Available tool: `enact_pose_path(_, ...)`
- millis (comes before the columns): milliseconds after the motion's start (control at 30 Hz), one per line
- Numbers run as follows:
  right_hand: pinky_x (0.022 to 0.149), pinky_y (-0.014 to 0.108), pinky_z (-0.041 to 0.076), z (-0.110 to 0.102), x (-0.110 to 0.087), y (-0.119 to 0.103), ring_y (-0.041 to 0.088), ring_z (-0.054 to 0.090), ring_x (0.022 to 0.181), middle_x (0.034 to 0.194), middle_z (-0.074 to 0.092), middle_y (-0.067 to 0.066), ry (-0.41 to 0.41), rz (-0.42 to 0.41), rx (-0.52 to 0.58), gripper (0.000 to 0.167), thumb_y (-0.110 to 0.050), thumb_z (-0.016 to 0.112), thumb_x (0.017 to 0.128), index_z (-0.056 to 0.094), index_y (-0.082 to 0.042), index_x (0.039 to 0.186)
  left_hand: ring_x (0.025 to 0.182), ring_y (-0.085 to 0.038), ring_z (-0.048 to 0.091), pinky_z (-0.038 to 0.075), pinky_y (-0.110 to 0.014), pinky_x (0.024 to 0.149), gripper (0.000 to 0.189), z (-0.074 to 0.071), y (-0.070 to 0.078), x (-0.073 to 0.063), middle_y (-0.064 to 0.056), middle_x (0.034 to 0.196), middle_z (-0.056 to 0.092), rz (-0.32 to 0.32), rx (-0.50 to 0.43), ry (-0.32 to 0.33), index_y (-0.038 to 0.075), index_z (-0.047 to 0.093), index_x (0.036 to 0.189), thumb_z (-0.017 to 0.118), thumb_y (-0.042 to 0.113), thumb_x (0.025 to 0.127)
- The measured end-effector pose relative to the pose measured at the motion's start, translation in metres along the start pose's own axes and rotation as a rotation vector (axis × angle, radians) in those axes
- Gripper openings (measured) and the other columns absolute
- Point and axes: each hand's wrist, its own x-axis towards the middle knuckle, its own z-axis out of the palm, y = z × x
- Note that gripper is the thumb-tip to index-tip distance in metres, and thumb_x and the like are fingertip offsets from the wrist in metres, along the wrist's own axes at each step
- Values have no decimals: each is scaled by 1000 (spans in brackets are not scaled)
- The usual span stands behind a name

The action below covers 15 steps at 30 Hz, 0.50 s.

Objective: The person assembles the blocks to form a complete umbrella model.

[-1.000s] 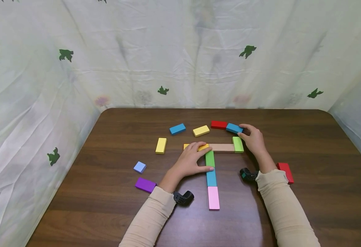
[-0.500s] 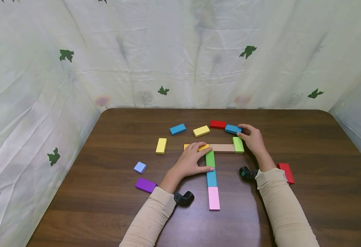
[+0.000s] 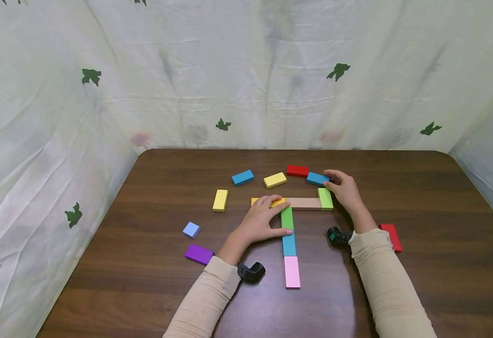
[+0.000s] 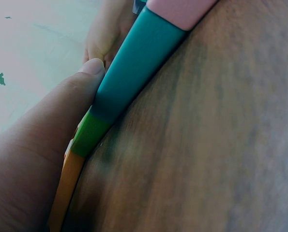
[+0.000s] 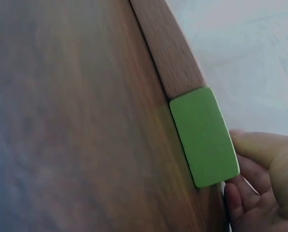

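Note:
In the head view my right hand (image 3: 346, 190) pinches the right end of a blue block (image 3: 317, 179) between thumb and fingers. That block's other end meets a red block (image 3: 298, 171). My left hand (image 3: 258, 220) rests spread over joined blocks, covering part of an orange block (image 3: 277, 202). Its thumb lies where a green block (image 3: 286, 218) meets a teal-blue block (image 4: 139, 60); a pink block (image 3: 292, 272) continues that line toward me. A bare wood block (image 3: 303, 203) runs right from the orange one to a light green block (image 5: 204, 137).
Loose on the brown table (image 3: 124, 281) lie another blue block (image 3: 243, 177), two yellow blocks (image 3: 275, 180), a small light-blue block (image 3: 191, 230) and a purple block (image 3: 199, 254). Another red block (image 3: 391, 237) sits beside my right sleeve. A pale curtain (image 3: 246, 70) hangs behind the table.
My right hand has slid slightly left with the blue block, and the red block touching it has shifted slightly left too. The left hand has stayed in place.

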Motion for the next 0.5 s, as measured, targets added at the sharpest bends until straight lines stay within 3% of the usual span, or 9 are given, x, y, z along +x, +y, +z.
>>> enact_pose_path(200,84,42,41,-2,3,-2,32,47,107,121,50,20,-39,-27,2,35,-5,54,90,51,1,124,125,-19,24,22,-39,102,78,0,0,0,0,138,30,-2,0,0,28,38,137,50,70,73)
enact_pose_path(500,83,40,41,-2,8,-2,30,47,105,122,51,19,-76,-4,15,34,-6,55,89,53,1,123,124,-18,24,21,-39,102,78,0,0,1,0,138,30,-7,1,-6,28,37,138,49,71,73)
